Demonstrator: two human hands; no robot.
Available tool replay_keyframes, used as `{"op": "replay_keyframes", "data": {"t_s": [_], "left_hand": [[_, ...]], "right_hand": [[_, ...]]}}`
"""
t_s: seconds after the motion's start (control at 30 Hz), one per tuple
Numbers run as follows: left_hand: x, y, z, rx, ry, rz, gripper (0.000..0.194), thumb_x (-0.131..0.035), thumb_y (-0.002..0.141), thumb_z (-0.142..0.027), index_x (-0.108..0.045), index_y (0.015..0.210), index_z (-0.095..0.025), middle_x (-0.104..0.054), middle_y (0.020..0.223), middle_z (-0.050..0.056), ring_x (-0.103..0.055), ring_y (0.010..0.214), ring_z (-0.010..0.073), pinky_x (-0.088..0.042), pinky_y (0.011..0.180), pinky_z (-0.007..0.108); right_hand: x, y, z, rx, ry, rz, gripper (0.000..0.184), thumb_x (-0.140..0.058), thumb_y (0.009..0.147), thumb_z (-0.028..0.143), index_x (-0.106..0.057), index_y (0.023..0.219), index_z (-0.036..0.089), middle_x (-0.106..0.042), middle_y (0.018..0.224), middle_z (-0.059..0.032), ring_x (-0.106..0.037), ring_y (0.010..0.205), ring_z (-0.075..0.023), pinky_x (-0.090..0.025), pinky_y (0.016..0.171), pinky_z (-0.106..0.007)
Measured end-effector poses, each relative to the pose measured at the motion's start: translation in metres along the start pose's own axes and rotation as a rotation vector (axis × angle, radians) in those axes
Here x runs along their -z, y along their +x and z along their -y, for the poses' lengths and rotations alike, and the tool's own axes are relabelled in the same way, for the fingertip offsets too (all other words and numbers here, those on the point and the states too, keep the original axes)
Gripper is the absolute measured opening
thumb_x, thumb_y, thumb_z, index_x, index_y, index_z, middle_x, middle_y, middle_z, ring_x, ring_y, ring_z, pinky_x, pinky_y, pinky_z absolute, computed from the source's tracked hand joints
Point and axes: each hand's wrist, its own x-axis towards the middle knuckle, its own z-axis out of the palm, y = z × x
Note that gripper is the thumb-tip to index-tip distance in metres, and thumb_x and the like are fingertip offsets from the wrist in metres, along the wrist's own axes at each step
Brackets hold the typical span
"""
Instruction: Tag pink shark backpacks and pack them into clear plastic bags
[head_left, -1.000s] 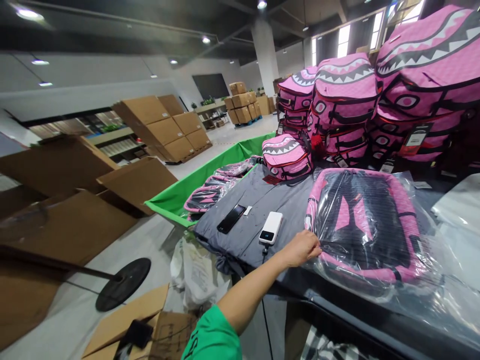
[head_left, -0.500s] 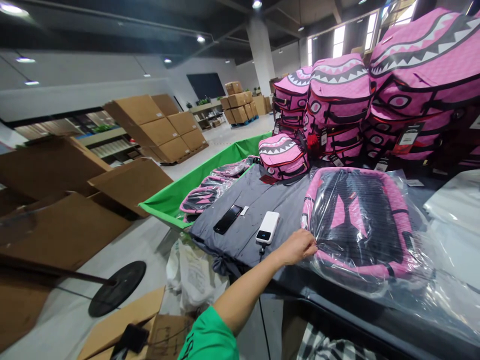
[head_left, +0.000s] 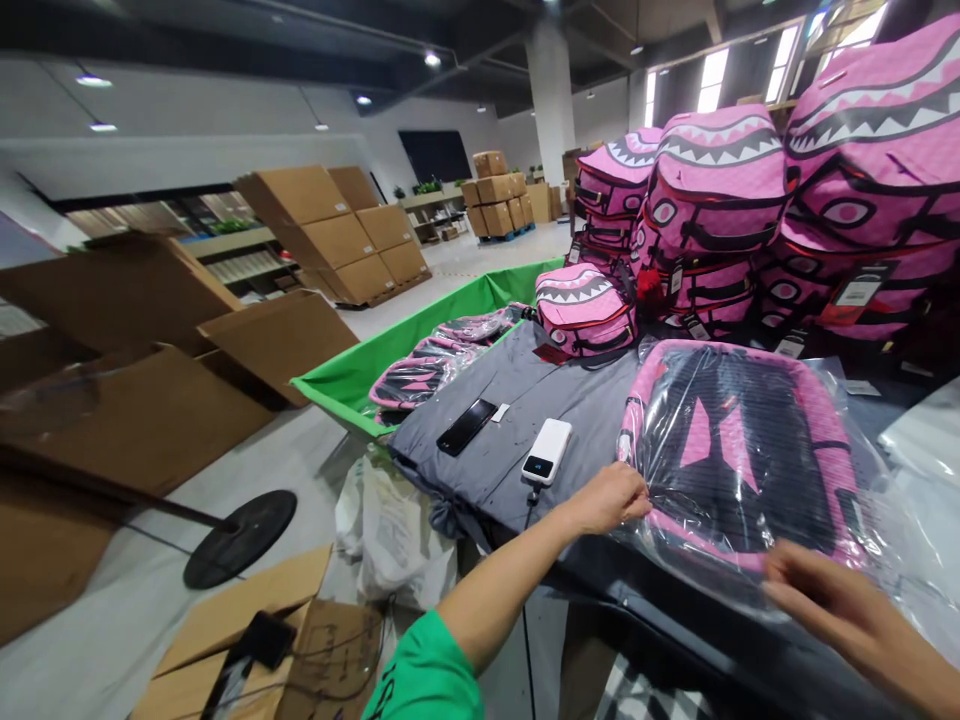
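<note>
A pink and black backpack (head_left: 739, 450) lies back panel up on the grey-covered table, inside a clear plastic bag (head_left: 712, 565). At its lower left corner, my left hand (head_left: 611, 497) is closed on the bag's edge. My right hand (head_left: 832, 595) is over the near right edge of the bag with its fingers curled. Motion blurs those fingers, so whether they grip the plastic is unclear. To the left of the bag lie a white power bank (head_left: 547, 452) with a cable and a black phone (head_left: 466, 427).
Stacked pink shark-mouth backpacks (head_left: 716, 180) rise behind the bag, with a small pink backpack (head_left: 586, 310) in front. A green bin (head_left: 337, 390) at the left holds bagged backpacks. Below are white plastic bags (head_left: 394, 535), an open carton (head_left: 322, 650) and a round stand base (head_left: 240, 540).
My right hand has come into view from the right, over the bag's near edge. My left hand stays at the bag's lower left corner. The view has shifted slightly left.
</note>
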Motion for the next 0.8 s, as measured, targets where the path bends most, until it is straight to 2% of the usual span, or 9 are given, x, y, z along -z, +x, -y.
{"op": "replay_keyframes", "data": {"t_s": [0.07, 0.17, 0.27, 0.33, 0.4, 0.47, 0.53, 0.7, 0.8], "left_hand": [[0.001, -0.001, -0.001, -0.004, 0.001, -0.001, 0.010, -0.059, 0.093, -0.022, -0.065, 0.086, -0.019, -0.071, 0.092, 0.005, -0.060, 0.091, 0.0187, -0.044, 0.090, 0.029], [0.002, -0.002, -0.002, 0.002, -0.005, -0.006, 0.011, -0.060, 0.094, -0.025, -0.065, 0.087, -0.019, -0.070, 0.092, 0.005, -0.060, 0.091, 0.0197, -0.045, 0.087, 0.029], [0.000, -0.003, -0.001, 0.015, -0.025, -0.010, 0.009, -0.060, 0.093, -0.024, -0.066, 0.090, -0.019, -0.070, 0.093, 0.005, -0.061, 0.094, 0.0205, -0.045, 0.089, 0.029], [-0.001, -0.003, -0.001, 0.025, -0.039, -0.019, 0.009, -0.060, 0.093, -0.023, -0.067, 0.095, -0.019, -0.071, 0.098, 0.006, -0.061, 0.098, 0.0214, -0.046, 0.091, 0.030], [-0.002, -0.004, 0.000, 0.033, -0.052, -0.025, 0.010, -0.059, 0.093, -0.022, -0.067, 0.098, -0.018, -0.071, 0.101, 0.007, -0.061, 0.100, 0.0219, -0.045, 0.093, 0.031], [-0.003, -0.004, 0.000, 0.036, -0.064, -0.024, 0.009, -0.060, 0.093, -0.022, -0.067, 0.097, -0.017, -0.071, 0.100, 0.008, -0.061, 0.099, 0.0219, -0.045, 0.093, 0.031], [-0.004, -0.003, 0.001, 0.039, -0.074, -0.023, 0.008, -0.061, 0.094, -0.022, -0.067, 0.095, -0.017, -0.071, 0.098, 0.007, -0.061, 0.098, 0.0215, -0.045, 0.093, 0.031], [-0.006, -0.003, 0.000, 0.065, -0.089, -0.017, 0.003, -0.063, 0.092, -0.020, -0.065, 0.090, -0.019, -0.070, 0.096, 0.004, -0.060, 0.100, 0.0205, -0.044, 0.093, 0.030], [-0.002, -0.002, -0.003, 0.107, -0.101, -0.022, 0.005, -0.065, 0.090, -0.020, -0.065, 0.085, -0.019, -0.069, 0.090, 0.003, -0.061, 0.098, 0.0210, -0.044, 0.091, 0.031]], "right_hand": [[0.002, 0.052, 0.012, 0.077, 0.086, 0.200, 0.054, -0.044, 0.093, 0.072, -0.042, 0.074, 0.022, -0.044, 0.069, 0.0031, -0.043, 0.062, -0.0133, -0.038, 0.057, -0.026], [-0.003, 0.119, 0.015, 0.156, 0.009, 0.419, 0.050, -0.050, 0.089, 0.069, -0.042, 0.073, 0.022, -0.045, 0.068, 0.0037, -0.042, 0.064, -0.0133, -0.034, 0.059, -0.026], [-0.010, 0.150, 0.003, 0.125, -0.074, 0.512, 0.041, -0.057, 0.083, 0.061, -0.047, 0.075, 0.022, -0.050, 0.059, 0.0040, -0.046, 0.057, -0.0143, -0.034, 0.056, -0.026], [-0.009, 0.151, -0.007, 0.079, -0.114, 0.472, 0.034, -0.060, 0.082, 0.054, -0.046, 0.078, 0.024, -0.052, 0.055, 0.0046, -0.050, 0.054, -0.0156, -0.034, 0.054, -0.025], [-0.003, 0.142, -0.011, 0.045, -0.180, 0.362, 0.028, -0.060, 0.083, 0.047, -0.042, 0.080, 0.025, -0.054, 0.057, 0.0037, -0.054, 0.056, -0.0174, -0.034, 0.055, -0.026], [0.003, 0.128, -0.006, 0.033, -0.247, 0.221, 0.021, -0.054, 0.087, 0.040, -0.041, 0.082, 0.025, -0.059, 0.065, 0.0005, -0.057, 0.062, -0.0192, -0.034, 0.058, -0.027], [0.002, 0.113, 0.005, 0.048, -0.309, 0.136, 0.017, -0.047, 0.092, 0.039, -0.043, 0.083, 0.025, -0.062, 0.073, -0.0019, -0.059, 0.068, -0.0203, -0.034, 0.061, -0.028], [-0.033, 0.107, 0.032, -0.026, -0.566, 0.236, 0.022, -0.056, 0.089, 0.043, -0.054, 0.081, 0.023, -0.069, 0.078, -0.0060, -0.067, 0.074, -0.0254, -0.031, 0.060, -0.030], [-0.047, 0.110, 0.035, -0.037, -0.590, 0.227, 0.024, -0.056, 0.090, 0.043, -0.057, 0.080, 0.021, -0.072, 0.082, -0.0099, -0.070, 0.079, -0.0296, -0.033, 0.060, -0.031]]}}
